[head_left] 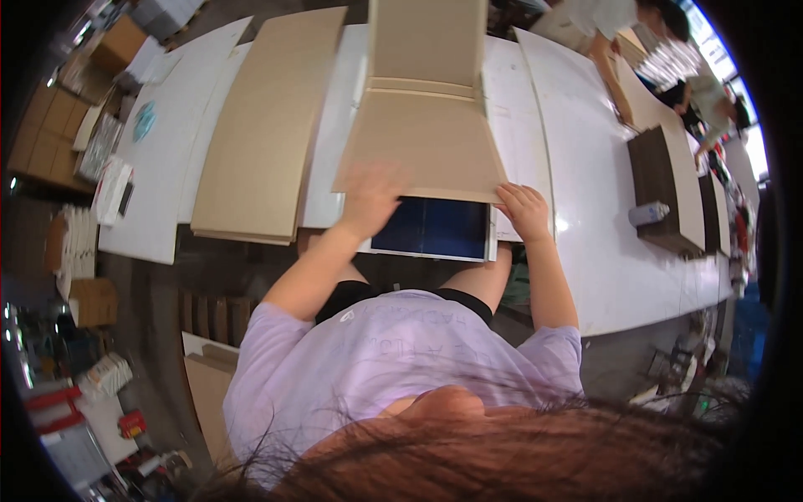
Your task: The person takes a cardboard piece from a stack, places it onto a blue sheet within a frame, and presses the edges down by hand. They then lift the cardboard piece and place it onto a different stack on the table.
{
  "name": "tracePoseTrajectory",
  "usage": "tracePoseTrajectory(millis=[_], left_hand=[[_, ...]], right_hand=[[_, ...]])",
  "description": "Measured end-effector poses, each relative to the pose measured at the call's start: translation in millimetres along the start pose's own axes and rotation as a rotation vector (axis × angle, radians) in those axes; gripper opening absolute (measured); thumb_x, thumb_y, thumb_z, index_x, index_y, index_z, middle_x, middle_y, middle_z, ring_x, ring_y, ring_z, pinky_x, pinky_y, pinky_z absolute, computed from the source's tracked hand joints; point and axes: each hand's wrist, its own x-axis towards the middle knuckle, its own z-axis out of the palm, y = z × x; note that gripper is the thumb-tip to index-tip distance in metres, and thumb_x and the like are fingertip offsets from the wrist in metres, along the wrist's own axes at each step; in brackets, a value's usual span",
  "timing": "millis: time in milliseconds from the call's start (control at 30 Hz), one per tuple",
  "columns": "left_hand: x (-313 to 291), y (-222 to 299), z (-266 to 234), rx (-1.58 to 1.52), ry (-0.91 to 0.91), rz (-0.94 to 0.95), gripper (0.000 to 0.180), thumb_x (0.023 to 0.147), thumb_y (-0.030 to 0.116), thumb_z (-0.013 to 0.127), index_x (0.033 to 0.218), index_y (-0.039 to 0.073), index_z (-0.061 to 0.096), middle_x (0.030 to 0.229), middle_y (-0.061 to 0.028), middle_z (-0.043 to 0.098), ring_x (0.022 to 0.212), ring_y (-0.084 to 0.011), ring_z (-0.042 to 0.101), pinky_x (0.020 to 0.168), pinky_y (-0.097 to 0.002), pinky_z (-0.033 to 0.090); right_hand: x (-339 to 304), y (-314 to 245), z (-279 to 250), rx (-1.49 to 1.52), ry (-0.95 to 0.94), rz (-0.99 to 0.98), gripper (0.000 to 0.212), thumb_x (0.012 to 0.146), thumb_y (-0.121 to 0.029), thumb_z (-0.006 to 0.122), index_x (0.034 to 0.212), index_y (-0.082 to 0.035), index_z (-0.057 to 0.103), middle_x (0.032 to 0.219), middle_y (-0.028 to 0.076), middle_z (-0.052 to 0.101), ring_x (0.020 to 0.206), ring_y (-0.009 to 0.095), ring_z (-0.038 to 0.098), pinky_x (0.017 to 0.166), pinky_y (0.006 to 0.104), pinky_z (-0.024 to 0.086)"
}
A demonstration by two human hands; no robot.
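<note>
A tan board cover (427, 146) with creased folds across it lies before me, its far panel rising toward the top of the view. Under its near edge shows a dark blue panel (431, 227) in a pale frame. My right hand (524, 211) has its fingers curled over the cover's near right corner. At the near left corner, my left hand (374, 197) is over the cover's surface. Motion smears its fingers, so their closing does not show.
Large flat tan boards (263, 134) lie stacked on the white table (602, 243) to the left. A teal bundle (145, 121) sits farther left. Dark-sided tan stacks (669, 188) stand at right, a pale canister (648, 214) beside them. Co-workers (615, 50) reach in at upper right.
</note>
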Motion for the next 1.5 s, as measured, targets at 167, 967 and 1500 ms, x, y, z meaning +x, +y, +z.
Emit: tracePoseTrajectory(millis=[167,967,1500], left_hand=[[2,3,38,-0.105,0.012,0.064,0.032,0.083,0.016,0.048,0.111,0.011,0.063,0.112,-0.0074,0.064,0.107,-0.0244,0.059,0.096,-0.0422,0.042],[-11,3,46,-0.112,-0.204,-0.014,0.036,0.089,0.019,0.043,0.122,0.015,0.056,0.128,-0.0061,0.056,0.121,-0.0226,0.051,0.101,-0.0394,0.038],[-12,6,38,-0.152,-0.170,0.035,0.033,0.088,0.017,0.044,0.117,0.014,0.060,0.125,-0.0070,0.058,0.116,-0.0232,0.054,0.096,-0.0377,0.043]], right_hand=[[-17,8,3,-0.019,-0.059,0.021,0.035,0.073,-0.020,0.070,0.107,-0.014,0.063,0.110,0.003,0.065,0.101,0.019,0.062,0.089,0.0371,0.049],[-194,47,127,-0.049,-0.652,1.271,0.087,0.084,-0.063,0.047,0.149,-0.018,0.009,0.155,0.013,0.002,0.142,0.033,0.003,0.108,0.0603,0.014],[-174,33,114,-0.067,-0.712,1.408,0.094,0.082,-0.064,0.051,0.149,-0.021,0.000,0.155,0.007,-0.011,0.143,0.028,-0.010,0.106,0.0657,0.011]])
